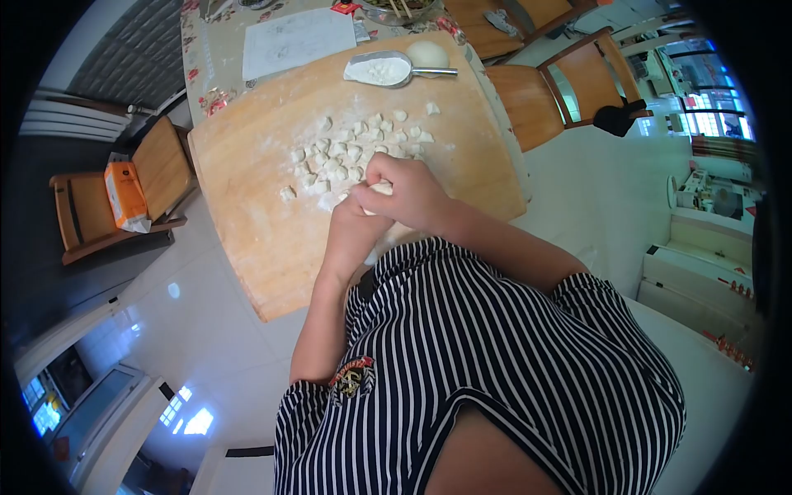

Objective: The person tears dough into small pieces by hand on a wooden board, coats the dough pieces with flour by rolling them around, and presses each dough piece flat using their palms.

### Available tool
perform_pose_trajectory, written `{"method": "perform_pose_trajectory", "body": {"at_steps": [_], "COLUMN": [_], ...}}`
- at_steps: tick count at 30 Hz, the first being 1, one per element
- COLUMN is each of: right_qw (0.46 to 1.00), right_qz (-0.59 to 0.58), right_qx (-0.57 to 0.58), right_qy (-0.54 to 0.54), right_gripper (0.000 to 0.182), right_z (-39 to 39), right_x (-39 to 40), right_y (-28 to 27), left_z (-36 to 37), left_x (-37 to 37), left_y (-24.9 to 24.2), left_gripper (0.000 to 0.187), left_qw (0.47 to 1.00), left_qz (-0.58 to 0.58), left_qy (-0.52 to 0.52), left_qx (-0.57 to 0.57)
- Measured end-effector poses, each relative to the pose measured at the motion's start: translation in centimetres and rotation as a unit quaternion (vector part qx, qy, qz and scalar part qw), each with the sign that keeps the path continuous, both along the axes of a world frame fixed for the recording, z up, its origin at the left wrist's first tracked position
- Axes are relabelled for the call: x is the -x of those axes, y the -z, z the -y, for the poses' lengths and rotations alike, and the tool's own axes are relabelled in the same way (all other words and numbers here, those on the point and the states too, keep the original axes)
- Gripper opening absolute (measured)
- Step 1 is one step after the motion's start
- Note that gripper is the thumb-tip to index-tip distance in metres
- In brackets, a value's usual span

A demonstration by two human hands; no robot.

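Note:
My left hand (357, 223) and my right hand (406, 191) meet near the board's front edge, both closed around one piece of pale dough (382, 189). Parts of the dough show between the fingers; the rest is hidden. Just beyond them, many small cut dough pieces (337, 149) lie scattered on the floured wooden board (247, 177). One piece (287, 194) sits apart at the left. Farther back, a metal scoop (403, 71) holds white flour (383, 72). Behind its handle rests a round ball of dough (428, 55).
A paper sheet (297, 41) lies on the flowered tablecloth (216, 49) behind the board. A bowl with chopsticks (396, 11) is at the back edge. Wooden chairs stand left (161, 161) and right (528, 103), the left one holding an orange package (125, 195).

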State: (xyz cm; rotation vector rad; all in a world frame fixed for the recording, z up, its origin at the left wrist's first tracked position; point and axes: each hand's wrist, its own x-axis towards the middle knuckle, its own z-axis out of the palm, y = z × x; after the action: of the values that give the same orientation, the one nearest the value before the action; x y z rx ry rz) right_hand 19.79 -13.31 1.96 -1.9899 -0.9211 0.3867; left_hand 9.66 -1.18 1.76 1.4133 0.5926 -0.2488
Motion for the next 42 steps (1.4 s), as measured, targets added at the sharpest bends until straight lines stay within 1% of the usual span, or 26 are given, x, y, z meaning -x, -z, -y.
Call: {"method": "perform_pose_trajectory", "body": {"at_steps": [1, 2, 3, 5, 6, 7, 9, 13, 15, 18, 20, 22, 23, 24, 25, 26, 27, 29, 31, 33, 34, 36, 37, 38, 40, 42], "right_qw": [0.992, 0.992, 0.991, 0.972, 0.956, 0.958, 0.965, 0.974, 0.982, 0.985, 0.973, 0.959, 0.962, 0.963, 0.991, 0.982, 0.981, 0.982, 0.988, 0.991, 0.990, 0.988, 1.000, 0.994, 0.997, 0.999], "right_qz": [-0.118, -0.119, -0.081, -0.027, -0.015, -0.011, 0.036, 0.099, 0.141, 0.078, 0.105, 0.129, 0.161, 0.191, 0.011, -0.170, -0.172, -0.154, -0.142, -0.135, -0.134, -0.130, -0.017, 0.095, 0.066, 0.038], "right_qx": [0.039, 0.040, 0.028, 0.019, 0.026, 0.029, 0.100, 0.128, 0.056, 0.111, 0.152, 0.189, 0.158, 0.128, 0.109, 0.085, 0.084, 0.059, 0.034, 0.010, 0.049, 0.085, 0.024, -0.038, -0.027, -0.018], "right_qy": [0.029, 0.030, 0.100, 0.233, 0.293, 0.287, 0.241, 0.158, 0.113, 0.109, 0.140, 0.167, 0.154, 0.141, 0.079, 0.014, 0.016, -0.095, -0.053, -0.012, 0.003, 0.018, -0.006, -0.030, -0.005, 0.018], "right_gripper": [0.029, 0.029, 0.027, 0.024, 0.024, 0.024, 0.023, 0.023, 0.021, 0.022, 0.025, 0.027, 0.027, 0.027, 0.028, 0.028, 0.028, 0.026, 0.026, 0.026, 0.027, 0.028, 0.028, 0.028, 0.028, 0.028], "right_z": [0.1, 0.3, 0.6, 2.4, 4.9, 6.6, 9.1, 10.6, 10.3, 10.4, 9.3, 7.3, 6.3, 5.2, 3.9, 2.8, 2.0, 1.0, 0.9, 0.7, 0.7, 0.8, 0.9, 1.0, 1.1, 1.2], "right_x": [0.0, -0.3, -1.3, -5.7, -8.1, -9.2, -9.7, -9.3, -9.1, -8.8, -7.7, -6.0, -5.2, -4.3, -3.1, -1.8, -0.8, 0.2, 0.1, 0.1, -0.2, -0.4, -0.3, -0.2, -0.2, -0.6], "right_y": [-0.1, 0.7, 2.8, 7.4, 8.9, 8.8, 8.8, 11.8, 12.9, 12.6, 10.7, 8.2, 6.8, 5.1, 2.8, 1.0, 0.2, -0.7, 0.3, 0.5, 0.1, 0.0, 0.5, 0.8, 0.6, 0.8], "left_z": [0.5, 1.0, 1.1, 0.6, 0.2, -0.2, -1.5, -2.6, -2.7, -2.7, -2.4, -2.1, -2.0, -1.9, -1.6, -1.4, -1.3, -1.2, -0.9, -0.5, -0.1, 0.6, 0.5, 0.4, 0.7, 1.2], "left_x": [0.1, 0.5, 0.9, 1.8, 2.4, 2.4, 3.0, 2.9, 2.8, 2.2, 1.7, 1.1, 0.9, 0.6, 0.3, 0.0, 0.0, -0.4, -0.2, -0.1, -0.1, -0.5, -0.6, -0.6, -0.5, -0.3], "left_y": [0.4, 0.5, 0.0, -2.2, -2.6, -2.6, -2.5, -0.1, 0.4, 0.3, 0.0, -0.6, -0.1, 1.0, 0.4, -0.2, 0.0, 1.0, 2.1, 3.2, 3.3, 2.6, 1.8, 0.9, 0.0, -0.3], "left_gripper": [0.039, 0.029, 0.029, 0.015, 0.025, 0.025, 0.024, 0.023, 0.023, 0.021, 0.027, 0.060, 0.060, 0.074, 0.085, 0.095, 0.095, 0.097, 0.093, 0.078, 0.078, 0.056, 0.056, 0.049, 0.043, 0.029], "left_qw": [0.998, 0.991, 0.991, 0.987, 0.985, 0.985, 0.992, 0.995, 0.995, 0.997, 0.998, 0.999, 0.999, 0.998, 0.999, 0.999, 0.999, 0.996, 0.995, 0.988, 0.988, 0.982, 0.981, 0.992, 0.998, 0.999], "left_qz": [0.053, 0.105, 0.105, 0.108, 0.127, 0.129, 0.067, 0.029, 0.032, 0.037, 0.034, 0.028, 0.027, 0.047, 0.036, 0.025, 0.024, 0.042, 0.075, 0.117, 0.116, 0.064, 0.065, 0.028, -0.008, 0.045], "left_qy": [-0.019, -0.036, -0.033, -0.016, -0.031, -0.039, -0.104, -0.095, -0.091, -0.070, -0.059, -0.022, -0.023, 0.005, 0.020, 0.035, 0.038, 0.050, 0.042, 0.090, 0.088, 0.063, 0.063, 0.039, 0.016, -0.005], "left_qx": [-0.037, -0.072, -0.070, -0.121, -0.114, -0.111, 0.001, -0.025, -0.018, -0.014, -0.016, -0.017, -0.019, -0.044, -0.023, -0.004, -0.004, 0.068, 0.057, -0.039, -0.039, -0.169, -0.169, -0.119, -0.068, 0.002]}}
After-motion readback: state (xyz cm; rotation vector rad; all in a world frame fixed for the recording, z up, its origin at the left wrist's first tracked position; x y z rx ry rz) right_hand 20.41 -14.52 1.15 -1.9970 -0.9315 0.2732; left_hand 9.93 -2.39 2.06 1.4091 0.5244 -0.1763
